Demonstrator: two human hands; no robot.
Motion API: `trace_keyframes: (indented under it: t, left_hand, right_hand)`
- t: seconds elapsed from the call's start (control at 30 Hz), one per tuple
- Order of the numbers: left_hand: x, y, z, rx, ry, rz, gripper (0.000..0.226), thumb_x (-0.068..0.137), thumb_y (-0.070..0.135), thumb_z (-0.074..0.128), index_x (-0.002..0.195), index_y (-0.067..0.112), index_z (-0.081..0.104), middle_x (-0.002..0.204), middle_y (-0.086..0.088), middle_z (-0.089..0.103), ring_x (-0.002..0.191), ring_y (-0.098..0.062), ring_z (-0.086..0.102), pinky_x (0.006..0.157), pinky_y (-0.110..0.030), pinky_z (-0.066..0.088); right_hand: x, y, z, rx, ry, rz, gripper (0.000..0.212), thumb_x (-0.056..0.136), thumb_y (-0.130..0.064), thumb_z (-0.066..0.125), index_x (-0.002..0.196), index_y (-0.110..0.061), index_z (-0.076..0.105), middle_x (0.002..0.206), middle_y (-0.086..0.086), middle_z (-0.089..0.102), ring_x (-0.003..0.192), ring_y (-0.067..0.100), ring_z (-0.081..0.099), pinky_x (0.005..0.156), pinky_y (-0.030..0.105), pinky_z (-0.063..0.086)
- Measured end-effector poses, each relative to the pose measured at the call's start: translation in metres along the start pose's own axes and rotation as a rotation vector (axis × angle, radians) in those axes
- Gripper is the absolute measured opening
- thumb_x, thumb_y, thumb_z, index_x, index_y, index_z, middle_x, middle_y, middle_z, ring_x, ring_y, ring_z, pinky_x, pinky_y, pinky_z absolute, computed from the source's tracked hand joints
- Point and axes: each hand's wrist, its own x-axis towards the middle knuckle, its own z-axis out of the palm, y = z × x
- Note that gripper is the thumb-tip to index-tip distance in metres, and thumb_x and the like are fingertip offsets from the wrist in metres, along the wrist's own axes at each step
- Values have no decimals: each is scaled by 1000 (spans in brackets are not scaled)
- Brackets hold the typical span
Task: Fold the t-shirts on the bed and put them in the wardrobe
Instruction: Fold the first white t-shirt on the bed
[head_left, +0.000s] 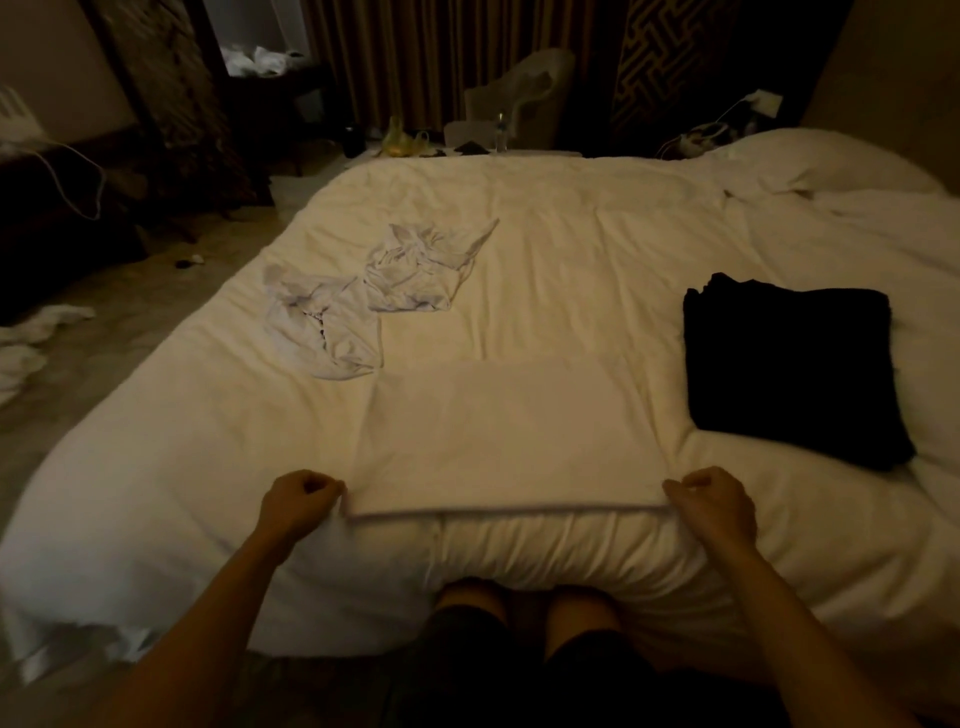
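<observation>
T-shirt (498, 441), white, flat on bed (571, 234) at its near edge, long axis running left-right straight ahead; left hand (298, 501) and right hand (711, 501) each pinch one near corner, equally close.

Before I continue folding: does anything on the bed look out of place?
Yes. The near crumpled t-shirt and the far crumpled t-shirt lie bunched, unfolded, left on the bed; the black stack is neat.

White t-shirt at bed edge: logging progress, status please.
Left hand and right hand pinch white t-shirt at near corners. Flat, partly folded. Crumpled shirts beyond, black folded shirt right.
</observation>
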Motion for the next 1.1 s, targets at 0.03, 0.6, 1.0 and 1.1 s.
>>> trace_keyframes:
  t: [0.03, 0.6, 1.0, 1.1]
  left_hand:
    - [7, 4, -3, 13, 22, 20, 20, 86, 30, 75, 88, 10, 76, 88, -12, 73, 92, -33, 67, 86, -41, 53]
    - [166, 50, 19, 122, -69, 219, 61, 90, 58, 60, 72, 1, 71, 71, -18, 67, 66, -27, 61, 68, -33, 42]
    - [196, 69, 49, 33, -19, 220, 38, 83, 41, 70, 63, 10, 62, 55, -4, 54, 57, -24, 57, 60, -34, 45]
    - [193, 71, 45, -53, 1, 194, 33, 82, 37, 71, 64, 14, 55, 62, -4, 56, 63, -24, 58, 63, -35, 45]
  right_hand:
    - [-6, -11, 5, -25, 19, -72, 21, 84, -26, 75, 95, -10, 66, 91, 9, 63, 97, 36, 62, 80, 34, 45]
    - [-133, -148, 234, -272, -397, -1155, 24, 88, -33, 61, 103, -15, 64, 99, 5, 60, 92, 24, 56, 76, 34, 46]
    - [-156, -148, 279, -538, -175, -1287, 19, 81, -31, 64, 86, -15, 56, 82, 5, 56, 74, 24, 51, 52, 34, 36]
    - [-162, -150, 275, -431, -126, -1238, 14, 84, -26, 61, 79, -16, 54, 76, 3, 53, 68, 21, 49, 50, 32, 35]
